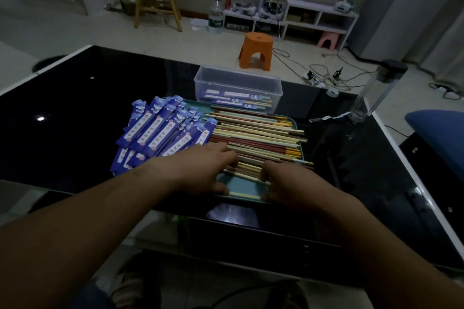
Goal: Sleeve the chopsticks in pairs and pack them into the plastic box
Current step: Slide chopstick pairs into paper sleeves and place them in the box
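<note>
A teal tray (247, 189) on the black table holds several loose chopsticks (261, 133) in cream, red and green, lying left to right. A fan of purple paper sleeves (160, 130) covers the tray's left part. My left hand (208, 168) lies on the near chopsticks, with the thumb at the left end of one cream chopstick (244, 195). My right hand (283, 183) has its fingers curled over the same near chopsticks, thumb by that chopstick's right end. Behind the tray stands the clear plastic box (238, 78) with a few sleeved pairs (238, 100) inside.
A tall clear bottle with a dark cap (376, 90) stands at the table's right edge, with a roll of tape (332, 93) nearby. An orange stool (256, 50), cables and a wooden chair are on the floor beyond. A blue cushion (437, 130) sits at right.
</note>
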Demonstrator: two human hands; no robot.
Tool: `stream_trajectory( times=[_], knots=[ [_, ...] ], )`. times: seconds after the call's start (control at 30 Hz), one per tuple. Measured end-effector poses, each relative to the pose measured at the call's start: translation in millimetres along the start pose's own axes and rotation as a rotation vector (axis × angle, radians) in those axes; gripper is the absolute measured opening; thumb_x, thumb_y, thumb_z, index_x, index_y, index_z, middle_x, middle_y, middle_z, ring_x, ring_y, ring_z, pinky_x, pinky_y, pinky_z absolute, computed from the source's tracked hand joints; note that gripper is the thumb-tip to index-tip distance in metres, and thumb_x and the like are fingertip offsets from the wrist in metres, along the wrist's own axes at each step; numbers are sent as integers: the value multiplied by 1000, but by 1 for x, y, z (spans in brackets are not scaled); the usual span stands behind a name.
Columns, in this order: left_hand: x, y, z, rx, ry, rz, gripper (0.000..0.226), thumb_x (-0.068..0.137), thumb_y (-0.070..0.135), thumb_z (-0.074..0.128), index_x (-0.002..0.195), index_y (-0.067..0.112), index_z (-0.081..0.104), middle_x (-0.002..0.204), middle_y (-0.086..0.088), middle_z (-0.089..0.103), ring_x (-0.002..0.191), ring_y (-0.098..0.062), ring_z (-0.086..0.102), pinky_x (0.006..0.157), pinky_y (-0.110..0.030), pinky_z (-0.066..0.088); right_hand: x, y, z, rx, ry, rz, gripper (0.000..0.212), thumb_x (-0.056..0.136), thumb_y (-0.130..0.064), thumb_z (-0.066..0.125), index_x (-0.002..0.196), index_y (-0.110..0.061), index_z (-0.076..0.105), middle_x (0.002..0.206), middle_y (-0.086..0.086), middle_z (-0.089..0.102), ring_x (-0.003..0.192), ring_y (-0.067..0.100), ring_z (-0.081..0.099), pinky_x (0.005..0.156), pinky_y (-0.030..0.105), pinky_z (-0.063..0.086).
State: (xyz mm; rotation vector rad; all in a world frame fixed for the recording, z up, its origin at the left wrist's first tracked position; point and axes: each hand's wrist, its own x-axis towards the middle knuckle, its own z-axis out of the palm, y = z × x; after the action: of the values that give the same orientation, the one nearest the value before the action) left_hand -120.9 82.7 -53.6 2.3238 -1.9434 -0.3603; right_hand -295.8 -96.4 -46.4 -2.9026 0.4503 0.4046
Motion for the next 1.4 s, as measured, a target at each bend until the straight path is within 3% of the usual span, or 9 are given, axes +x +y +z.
stream_trajectory(
  times=[0.13,0.37,0.5,0.97,1.1,1.2,1.27,1.3,1.4],
  knots=[
    [-1,-1,0,46,-5,-6,50,83,56,73,123,35,52,120,8,50,110,-15,51,92,-40,49,0,-2,2,-3,7,-20,35,88,-46,73,103,-36,43,99,-11,51,90,18,52,72,33,41],
    [1,5,3,107,64,14,19,89,45,64,103,34,57,106,7,58,103,-19,56,84,-38,42,3,-4,3,26,40,-38,22,86,-46,73,91,-36,54,94,-10,58,85,17,57,68,31,45],
    [2,9,5,120,80,37,20,90,44,63,108,36,56,109,8,58,106,-18,55,84,-38,38,3,-13,1,4,56,-74,15,90,-42,70,91,-35,56,98,-11,51,88,15,54,70,30,43],
    [6,14,14,206,125,86,17,99,41,48,102,25,52,105,2,54,100,-21,51,84,-39,33,11,-25,-5,-109,16,-98,15,88,-39,66,95,-25,66,101,0,63,87,24,63,66,30,43],
    [3,14,-2,-90,94,8,13,103,34,49,100,25,40,101,-1,61,89,-22,59,75,-37,42,10,-4,-13,60,200,-134,13,88,-39,63,93,-28,59,96,-5,56,90,23,60,74,35,47],
    [6,9,-8,-238,164,-105,14,107,33,43,100,23,38,89,-2,58,76,-23,56,70,-41,47,11,5,-15,32,679,-123,23,89,-39,63,103,-22,60,100,-1,59,93,22,55,78,39,44],
    [8,7,-12,-392,222,-223,16,108,32,43,100,18,42,83,-2,56,74,-23,55,67,-41,44,7,1,-20,131,927,8,15,91,-30,68,94,-20,58,92,-3,58,85,18,53,72,37,43],
    [8,7,-14,-491,242,-268,17,108,31,43,101,16,44,81,-1,55,72,-21,52,64,-38,42,5,-3,-21,268,944,67,16,94,-29,68,88,-19,57,85,-4,58,78,17,54,67,33,43],
    [9,17,-21,-742,221,-268,19,108,33,46,99,17,50,77,2,52,66,-12,44,62,-33,37,6,-24,-20,1029,497,183,27,100,-43,64,90,-18,65,76,-1,65,58,9,58,52,21,40]
  ],
)
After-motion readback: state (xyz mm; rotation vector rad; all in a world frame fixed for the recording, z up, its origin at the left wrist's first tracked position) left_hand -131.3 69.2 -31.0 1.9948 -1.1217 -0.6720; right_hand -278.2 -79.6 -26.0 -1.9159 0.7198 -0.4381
